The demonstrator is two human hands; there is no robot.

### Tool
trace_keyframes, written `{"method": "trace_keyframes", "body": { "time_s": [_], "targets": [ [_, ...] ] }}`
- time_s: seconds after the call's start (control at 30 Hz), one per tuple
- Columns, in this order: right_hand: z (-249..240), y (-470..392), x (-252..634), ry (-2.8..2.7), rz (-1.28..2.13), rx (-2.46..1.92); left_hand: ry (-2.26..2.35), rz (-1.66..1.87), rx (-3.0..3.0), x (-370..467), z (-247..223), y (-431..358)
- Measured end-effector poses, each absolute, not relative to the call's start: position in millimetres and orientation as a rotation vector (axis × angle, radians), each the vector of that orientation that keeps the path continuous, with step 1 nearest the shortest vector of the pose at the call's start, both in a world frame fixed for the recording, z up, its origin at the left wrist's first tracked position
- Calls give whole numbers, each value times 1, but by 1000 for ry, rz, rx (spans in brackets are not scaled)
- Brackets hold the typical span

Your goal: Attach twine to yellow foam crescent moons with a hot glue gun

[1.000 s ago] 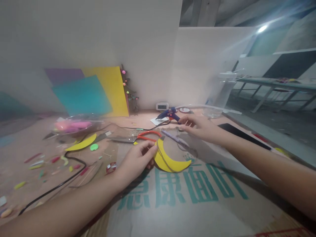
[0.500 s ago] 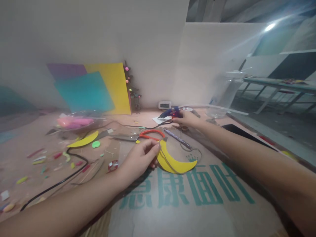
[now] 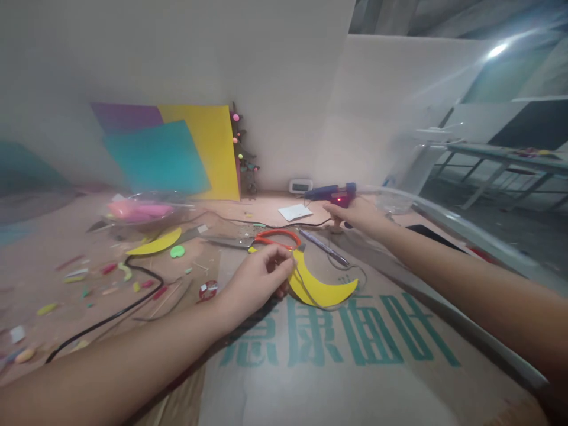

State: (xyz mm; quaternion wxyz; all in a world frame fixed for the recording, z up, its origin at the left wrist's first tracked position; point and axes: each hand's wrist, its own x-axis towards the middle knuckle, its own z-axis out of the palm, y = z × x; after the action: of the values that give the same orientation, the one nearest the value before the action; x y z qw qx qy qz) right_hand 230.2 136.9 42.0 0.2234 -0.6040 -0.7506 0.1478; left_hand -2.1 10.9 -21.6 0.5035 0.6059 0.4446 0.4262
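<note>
My left hand pinches one end of a yellow paper crescent, low over the table. A thin grey cord runs along the crescent. At the back, my right hand is wrapped round the handle of a dark blue glue gun, whose red light is lit and whose nozzle points left. Just beyond my left hand lie orange-handled scissors, and a pen rests to their right. A white paper slip sits below the glue gun's nozzle.
Another yellow crescent and a green disc lie to the left, among several clay scraps. A black cable crosses there. Pink material fills a clear bowl. Coloured sheets lean on the wall beside a small digital clock.
My right hand has lifted the glue gun off the white slip and moved it right. My left hand still pinches the crescent. The view has shifted slightly.
</note>
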Motion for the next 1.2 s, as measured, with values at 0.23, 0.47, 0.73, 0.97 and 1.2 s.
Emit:
{"method": "trace_keyframes", "body": {
  "time_s": [0.23,0.47,0.73,0.97,1.2],
  "targets": [
    [22,55,239,-1869,501,-1433,1094,1051,1490,-2,-20,8],
    [5,28,235,-1930,576,-1407,1103,1076,1554,-2,-20,10],
    [-4,27,245,-2006,490,-1249,1130,1112,1591,-4,-18,10],
    [5,22,240,-2053,503,-1243,1171,1126,1628,-5,-19,10],
    [5,21,236,-2069,514,-1278,1164,1109,1651,-4,-18,9]
  ]
}}
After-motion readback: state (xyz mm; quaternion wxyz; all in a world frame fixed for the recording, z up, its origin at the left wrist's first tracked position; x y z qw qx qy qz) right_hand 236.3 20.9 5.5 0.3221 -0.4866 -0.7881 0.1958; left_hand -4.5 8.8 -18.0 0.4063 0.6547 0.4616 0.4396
